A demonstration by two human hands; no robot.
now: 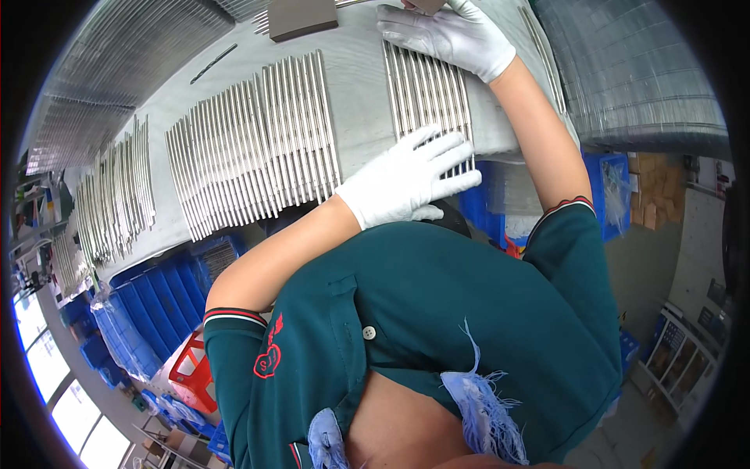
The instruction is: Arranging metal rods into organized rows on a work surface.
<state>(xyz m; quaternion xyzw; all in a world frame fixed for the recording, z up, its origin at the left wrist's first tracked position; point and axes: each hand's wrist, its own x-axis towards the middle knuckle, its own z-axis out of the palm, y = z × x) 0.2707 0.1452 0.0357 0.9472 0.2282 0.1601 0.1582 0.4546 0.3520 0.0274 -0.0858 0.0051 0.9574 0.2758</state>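
A row of slim silver metal rods (428,90) lies side by side on the pale table in front of me. My left hand (410,178), in a white glove, rests on the near ends of these rods, fingers spread. At their far ends my right hand (453,35), also gloved in white, lies with its fingers stretched to the left. A brown block (427,5) shows at the top edge, beside the right thumb and fingers; most of it is out of view. Whether that hand grips the block is not shown.
More rods (258,141) lie in a wide row to the left, with another group (117,191) farther left. A dark drill bit (213,64) and a brown-grey block (303,19) lie beyond. Plastic-wrapped stacks (648,86) stand right; blue crates (160,301) sit below the table.
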